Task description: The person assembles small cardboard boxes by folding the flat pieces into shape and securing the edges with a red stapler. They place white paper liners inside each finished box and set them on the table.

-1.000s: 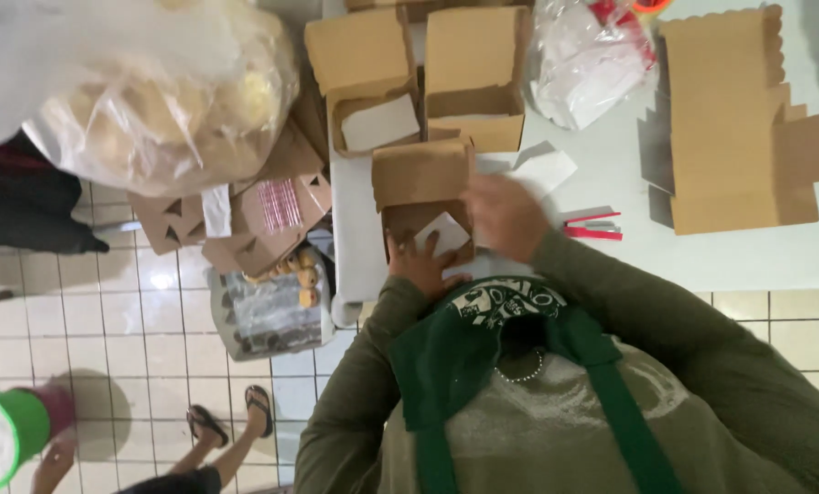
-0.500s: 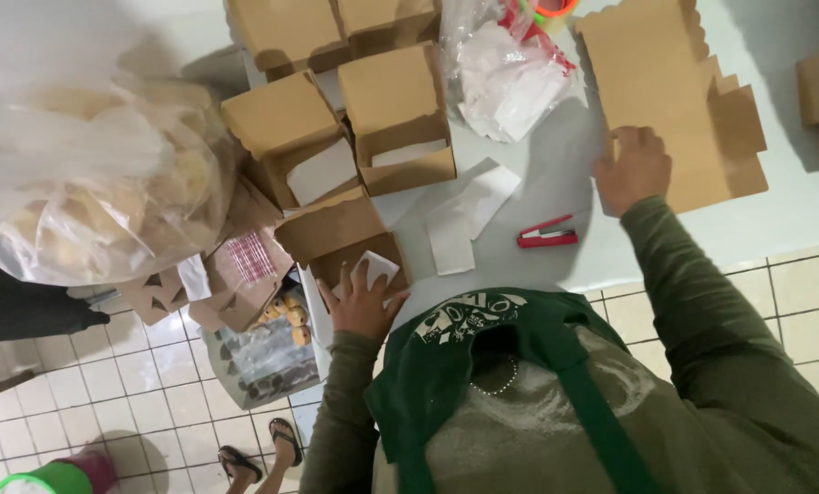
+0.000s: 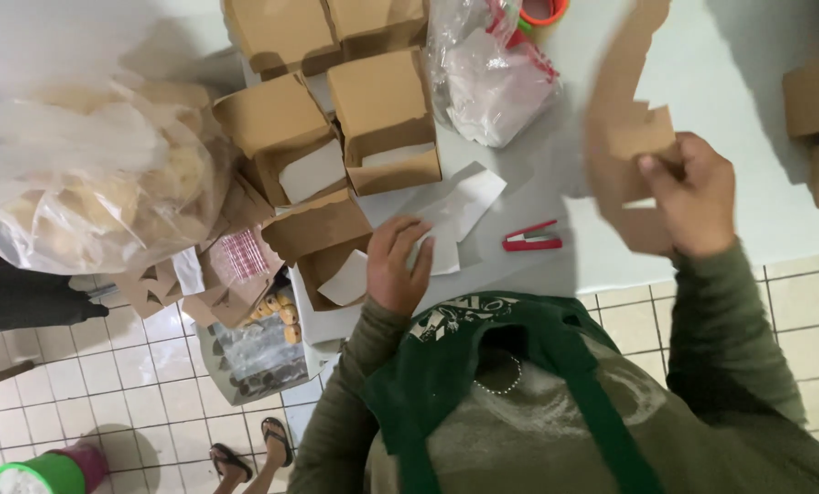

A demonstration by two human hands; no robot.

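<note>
White tiled floor shows at the bottom of the view, and above it a pale counter (image 3: 556, 174) crowded with folded brown boxes.

Nearest the counter's front edge, the left hand (image 3: 396, 265) lies beside an open brown box (image 3: 332, 252), its fingers spread loosely and resting on a white paper sheet (image 3: 455, 215); it grips nothing. Half a second ago this hand was curled lower, at the box's front lip, so it has moved up onto the paper. A red stapler (image 3: 531, 240) lies just right of that sheet, near the same edge.

Further right, the right hand (image 3: 693, 197) has changed most. A moment ago it lay pressed flat on an unfolded cardboard blank lying on the counter; now its fingers are closed around that flat cardboard blank (image 3: 625, 137), which is lifted off the surface and tilted up, blurred by motion. By my reading, a fresh box has been picked up for folding.

Beyond, closed boxes (image 3: 382, 101) stand in a cluster toward the far edge, with a clear plastic bag (image 3: 496, 78) beside them and a large bag of pale food (image 3: 98, 183) at the left end.
</note>
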